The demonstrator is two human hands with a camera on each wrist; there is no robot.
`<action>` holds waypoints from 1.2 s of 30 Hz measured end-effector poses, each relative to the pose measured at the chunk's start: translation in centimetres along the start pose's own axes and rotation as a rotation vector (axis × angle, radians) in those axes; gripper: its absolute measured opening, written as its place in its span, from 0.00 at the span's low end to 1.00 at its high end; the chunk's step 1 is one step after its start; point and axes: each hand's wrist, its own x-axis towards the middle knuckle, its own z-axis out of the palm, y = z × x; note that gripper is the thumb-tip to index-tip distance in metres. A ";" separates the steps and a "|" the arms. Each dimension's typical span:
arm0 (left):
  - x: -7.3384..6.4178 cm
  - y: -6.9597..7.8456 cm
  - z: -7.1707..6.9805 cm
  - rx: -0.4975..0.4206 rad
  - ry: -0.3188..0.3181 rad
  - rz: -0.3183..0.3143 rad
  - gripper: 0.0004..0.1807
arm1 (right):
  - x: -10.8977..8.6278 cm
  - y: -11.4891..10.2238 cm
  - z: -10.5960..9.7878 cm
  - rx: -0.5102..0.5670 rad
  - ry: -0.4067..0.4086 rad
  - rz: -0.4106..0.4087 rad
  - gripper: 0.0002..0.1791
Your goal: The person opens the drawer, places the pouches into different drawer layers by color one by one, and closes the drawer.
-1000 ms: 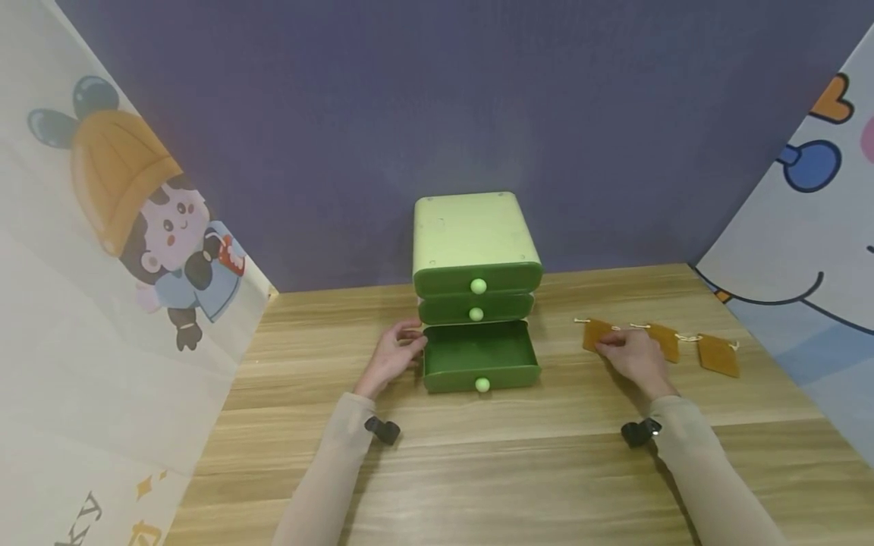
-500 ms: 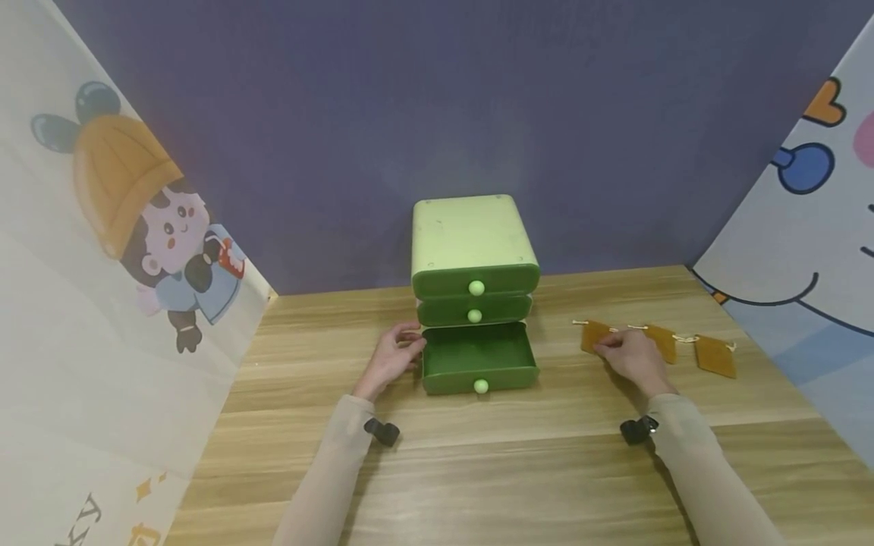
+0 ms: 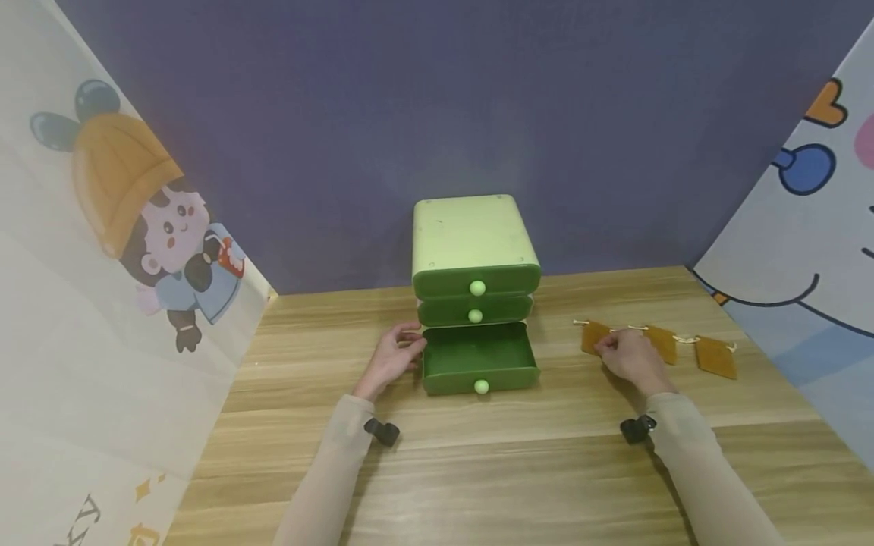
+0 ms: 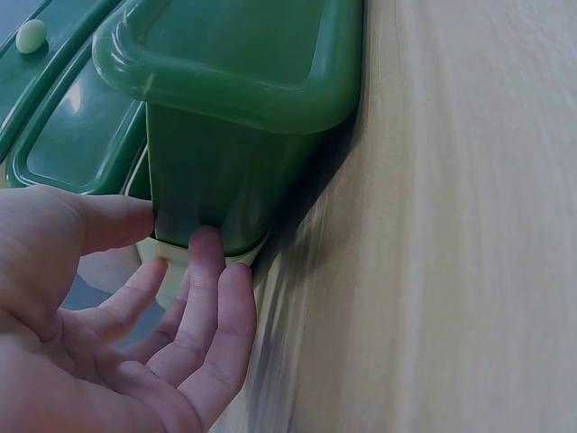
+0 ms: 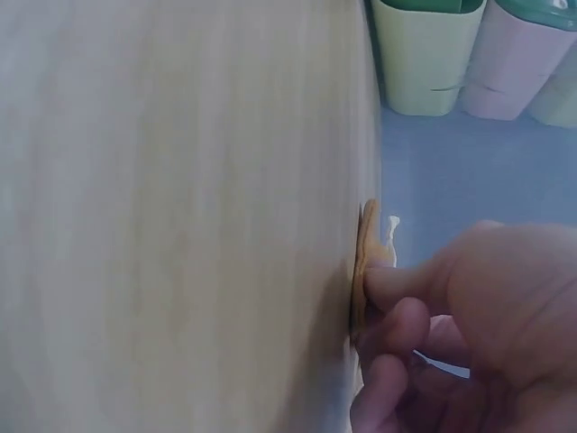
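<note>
The right hand (image 3: 635, 359) pinches a flat orange-brown drawstring pouch (image 3: 592, 336), partly hidden beneath its fingertips; the left hand (image 3: 391, 356), fingers parted, touches a rectangular green drawer (image 3: 447, 381).

Soft light; wrist pics bluish, R v. blurry.

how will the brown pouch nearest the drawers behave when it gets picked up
The brown pouch will probably flop: its edge looks thin and wavy in the right wrist view. It should be light, lying nearly flat on the table. Its pale cord may dangle when lifted.
</note>
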 end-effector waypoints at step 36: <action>0.1 0.0 0.0 -0.032 -0.009 -0.017 0.25 | -2.4 -1.6 -0.4 0.083 0.096 -0.090 0.17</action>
